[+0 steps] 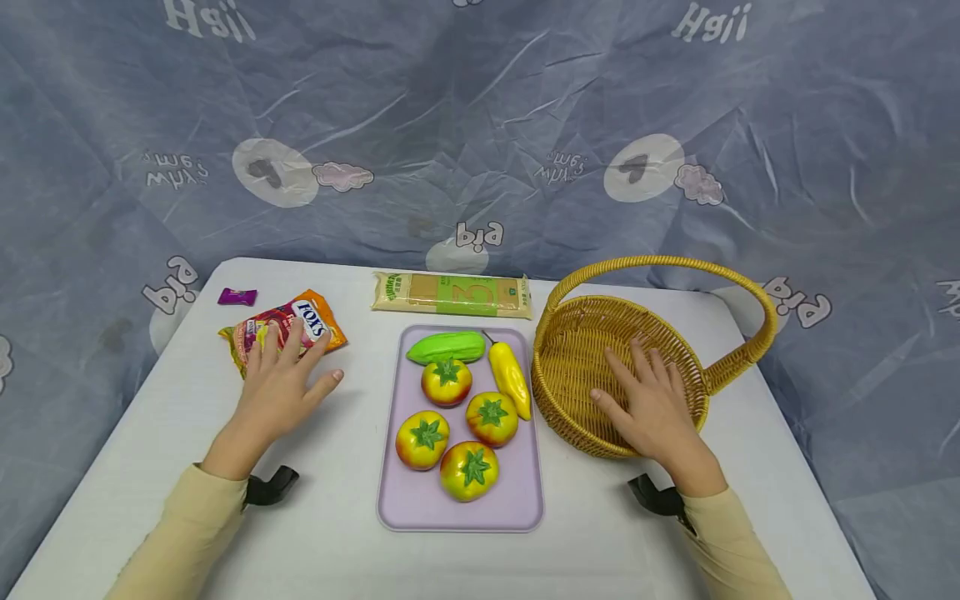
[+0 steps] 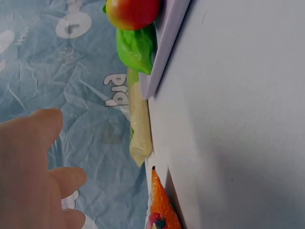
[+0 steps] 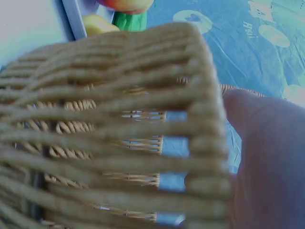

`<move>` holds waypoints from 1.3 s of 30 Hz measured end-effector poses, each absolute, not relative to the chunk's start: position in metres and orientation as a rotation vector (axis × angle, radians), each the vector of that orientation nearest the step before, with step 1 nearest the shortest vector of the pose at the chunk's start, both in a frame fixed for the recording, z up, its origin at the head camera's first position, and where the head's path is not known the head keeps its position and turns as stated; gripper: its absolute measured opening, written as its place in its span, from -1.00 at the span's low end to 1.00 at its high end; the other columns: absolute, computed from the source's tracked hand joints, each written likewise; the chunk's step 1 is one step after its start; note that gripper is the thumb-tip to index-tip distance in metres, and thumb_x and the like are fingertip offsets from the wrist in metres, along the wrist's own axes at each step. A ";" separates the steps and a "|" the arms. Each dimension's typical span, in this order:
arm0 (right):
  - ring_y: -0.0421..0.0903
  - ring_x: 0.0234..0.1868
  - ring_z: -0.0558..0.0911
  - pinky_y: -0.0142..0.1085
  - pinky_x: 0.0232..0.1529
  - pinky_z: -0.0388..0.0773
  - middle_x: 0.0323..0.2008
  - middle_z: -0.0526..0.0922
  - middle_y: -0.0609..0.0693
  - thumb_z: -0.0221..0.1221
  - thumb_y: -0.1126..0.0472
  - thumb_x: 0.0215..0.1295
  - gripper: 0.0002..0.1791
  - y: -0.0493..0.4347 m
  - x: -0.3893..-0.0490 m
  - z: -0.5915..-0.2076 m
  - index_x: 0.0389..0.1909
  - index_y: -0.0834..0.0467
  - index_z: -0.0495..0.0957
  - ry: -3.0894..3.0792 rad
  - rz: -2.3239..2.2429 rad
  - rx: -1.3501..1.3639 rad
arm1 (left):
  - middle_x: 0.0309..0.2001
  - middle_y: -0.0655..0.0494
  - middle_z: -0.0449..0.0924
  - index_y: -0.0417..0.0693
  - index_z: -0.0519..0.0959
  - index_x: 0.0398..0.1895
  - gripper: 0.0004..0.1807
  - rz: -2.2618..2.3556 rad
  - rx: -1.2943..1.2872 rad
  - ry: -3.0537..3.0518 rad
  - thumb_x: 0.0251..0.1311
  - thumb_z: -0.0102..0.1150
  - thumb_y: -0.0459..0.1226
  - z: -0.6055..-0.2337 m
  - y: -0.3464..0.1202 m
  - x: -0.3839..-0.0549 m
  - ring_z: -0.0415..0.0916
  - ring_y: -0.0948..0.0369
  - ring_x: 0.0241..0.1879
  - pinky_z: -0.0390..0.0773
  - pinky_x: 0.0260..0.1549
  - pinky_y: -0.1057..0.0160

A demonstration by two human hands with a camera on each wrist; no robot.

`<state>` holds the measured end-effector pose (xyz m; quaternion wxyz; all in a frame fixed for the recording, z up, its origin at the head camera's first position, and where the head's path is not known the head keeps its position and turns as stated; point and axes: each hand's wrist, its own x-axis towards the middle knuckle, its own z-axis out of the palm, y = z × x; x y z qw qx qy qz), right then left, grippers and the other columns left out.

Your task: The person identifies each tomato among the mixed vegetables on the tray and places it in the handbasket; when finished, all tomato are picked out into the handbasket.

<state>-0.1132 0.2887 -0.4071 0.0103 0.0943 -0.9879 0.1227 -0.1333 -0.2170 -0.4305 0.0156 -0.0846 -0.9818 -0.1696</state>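
Note:
In the head view my left hand [image 1: 276, 390] is held with fingers spread over the near side of an orange and red FOX'S candy bag [image 1: 327, 315]. The left wrist view shows that hand raised above the table, with the bag's orange corner [image 2: 164, 198] below. My right hand [image 1: 651, 402], fingers spread and holding nothing, is over the front part of a round wicker basket [image 1: 577, 333] with a tall arched handle. The basket's woven side [image 3: 119, 124] fills much of the right wrist view. Whether the right hand touches the rim cannot be told.
Between the hands lies a lilac tray [image 1: 461, 521] with several red-yellow toy tomatoes [image 1: 468, 472], a green vegetable [image 1: 448, 347] and a yellow pepper [image 1: 510, 379]. Behind it is a noodle packet [image 1: 453, 295]. A small purple wrapped sweet [image 1: 237, 297] lies at the far left.

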 end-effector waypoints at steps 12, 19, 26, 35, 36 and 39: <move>0.52 0.53 0.10 0.49 0.43 0.00 0.55 0.12 0.42 0.12 -0.10 0.48 -0.33 0.269 -0.107 -0.415 0.48 0.15 0.35 -2.960 0.525 0.493 | 0.60 -0.37 -0.03 -0.03 0.32 0.53 -0.27 -0.560 -0.401 -3.045 0.39 0.11 0.09 -0.458 -0.198 -0.130 -0.23 -0.49 0.55 -0.18 0.42 -0.56; 0.42 0.52 0.22 0.39 0.46 0.12 0.53 0.24 0.35 0.24 -0.02 0.40 -0.36 0.251 -0.102 -0.415 0.43 0.13 0.42 -2.869 0.540 0.633 | 0.60 -0.34 0.01 -0.02 0.35 0.51 -0.29 -0.613 -0.473 -3.025 0.38 0.15 0.06 -0.470 -0.188 -0.126 -0.21 -0.46 0.56 -0.18 0.44 -0.54; 0.36 0.49 0.31 0.32 0.46 0.20 0.49 0.32 0.32 0.30 0.02 0.34 -0.38 0.228 -0.100 -0.412 0.38 0.15 0.47 -2.790 0.559 0.807 | 0.58 -0.33 0.09 -0.01 0.37 0.49 -0.31 -0.615 -0.521 -3.020 0.37 0.17 0.05 -0.478 -0.180 -0.123 -0.09 -0.47 0.54 -0.09 0.43 -0.54; 0.38 0.45 0.36 0.33 0.42 0.27 0.44 0.39 0.31 0.31 0.00 0.32 -0.41 0.209 -0.101 -0.419 0.32 0.15 0.54 -2.709 0.553 0.976 | 0.60 -0.27 0.06 0.04 0.36 0.51 -0.31 -0.640 -0.600 -3.028 0.37 0.16 0.06 -0.487 -0.173 -0.118 -0.07 -0.44 0.55 -0.08 0.42 -0.55; 0.39 0.45 0.36 0.34 0.41 0.28 0.44 0.40 0.31 0.30 -0.01 0.33 -0.42 0.207 -0.101 -0.419 0.31 0.15 0.54 -2.704 0.553 0.988 | 0.60 -0.27 0.07 0.04 0.37 0.50 -0.31 -0.640 -0.606 -3.025 0.37 0.17 0.05 -0.488 -0.172 -0.117 -0.07 -0.44 0.55 -0.08 0.42 -0.55; 0.39 0.46 0.35 0.34 0.42 0.26 0.44 0.40 0.32 0.31 -0.01 0.32 -0.42 0.202 -0.102 -0.421 0.31 0.14 0.54 -2.714 0.567 1.017 | 0.59 -0.26 0.08 0.03 0.38 0.49 -0.32 -0.650 -0.624 -3.011 0.36 0.18 0.03 -0.489 -0.171 -0.116 -0.06 -0.43 0.55 -0.08 0.43 -0.54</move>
